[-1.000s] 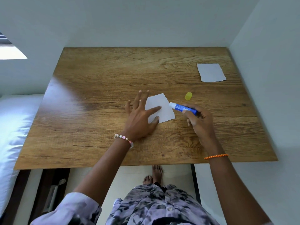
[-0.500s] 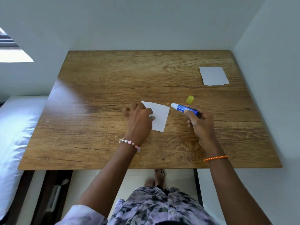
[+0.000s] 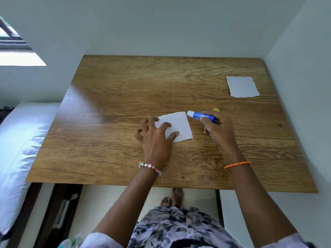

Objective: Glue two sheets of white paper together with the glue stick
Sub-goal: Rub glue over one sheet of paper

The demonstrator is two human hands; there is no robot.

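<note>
A small white paper sheet (image 3: 180, 125) lies flat near the middle of the wooden table (image 3: 125, 97). My left hand (image 3: 155, 138) rests on its left part, fingers spread and pressing it down. My right hand (image 3: 217, 130) grips a blue glue stick (image 3: 201, 116) just right of the sheet, its uncapped white tip pointing left at the sheet's top right corner. The yellow cap (image 3: 215, 110) lies on the table behind my right hand, partly hidden. A second white sheet (image 3: 242, 86) lies at the far right of the table.
Walls close off the table at the back and right. A bed with white bedding (image 3: 19, 149) stands along the left side. My bare feet (image 3: 173, 196) show on the floor below the table's near edge.
My left hand has turned the near sheet on the table and settled on it with fingers spread. My right hand kept the glue stick, its tip now close to the sheet's corner.
</note>
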